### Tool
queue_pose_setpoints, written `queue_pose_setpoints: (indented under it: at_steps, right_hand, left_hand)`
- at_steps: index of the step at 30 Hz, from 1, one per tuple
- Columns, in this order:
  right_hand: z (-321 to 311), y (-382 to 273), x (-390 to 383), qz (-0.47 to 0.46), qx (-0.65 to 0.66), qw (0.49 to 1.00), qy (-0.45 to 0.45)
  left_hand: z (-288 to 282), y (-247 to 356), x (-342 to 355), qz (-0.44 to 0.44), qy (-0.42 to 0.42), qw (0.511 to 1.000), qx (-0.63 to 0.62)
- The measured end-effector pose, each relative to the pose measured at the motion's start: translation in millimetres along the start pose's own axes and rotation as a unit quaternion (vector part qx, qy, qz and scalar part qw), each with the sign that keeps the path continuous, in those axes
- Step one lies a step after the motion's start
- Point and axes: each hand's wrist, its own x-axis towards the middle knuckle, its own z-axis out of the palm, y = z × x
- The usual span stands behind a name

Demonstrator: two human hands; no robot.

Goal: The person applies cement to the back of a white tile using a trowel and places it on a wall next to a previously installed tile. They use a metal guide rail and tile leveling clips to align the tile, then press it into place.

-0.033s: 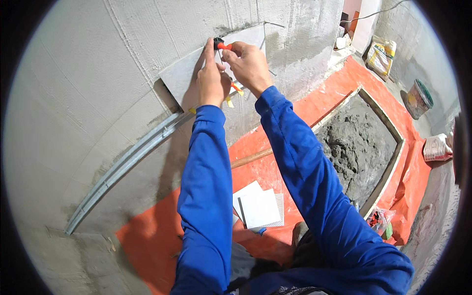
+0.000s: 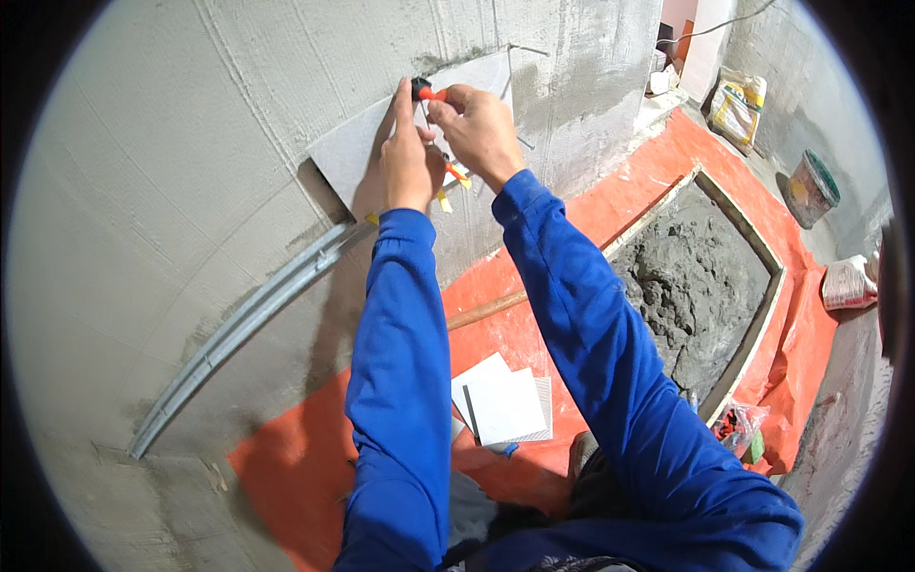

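The wall [image 2: 191, 143] is grey and plastered, scored with shallow lines and darker in damp-looking patches. An orange sheet [image 2: 305, 448], creased at the right, covers much of the floor [image 2: 172, 515], which shows grey at lower left. On the sheet lies a shallow frame [image 2: 753, 334] of grey mortar [image 2: 696, 286]. A bag [image 2: 739, 107] and a bucket [image 2: 812, 189] stand near the right-hand wall [image 2: 810, 86]. A cable [image 2: 724, 28] crosses an opening [image 2: 679, 17] at top right. Light throws a dark shadow [image 2: 329, 334] down the wall.
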Motion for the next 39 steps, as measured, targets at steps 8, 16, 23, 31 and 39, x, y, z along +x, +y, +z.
queue_pose_setpoints:
  at_steps: [8, 16, 23, 31, 39]
  right_hand:
    - [-10, -10, -7, 0.051, -0.036, 0.997, -0.042]
    - [-54, -8, 6, 0.009, -0.059, 0.998, -0.018]
    - [-138, -24, 38, -0.087, 0.138, 0.977, 0.140]
    - [-208, -75, 26, -0.196, 0.451, 0.831, 0.260]
    - [-207, -89, 18, -0.202, 0.540, 0.774, 0.262]
  left_hand:
    - [-2, 4, -3, 0.050, -0.005, 0.999, -0.017]
    - [-27, -5, -10, -0.009, 0.054, 0.994, -0.098]
    - [-97, -23, -12, -0.012, 0.114, 0.988, -0.107]
    - [-124, -38, -28, -0.089, 0.191, 0.966, -0.151]
    - [-129, -13, -42, -0.127, 0.169, 0.972, -0.102]
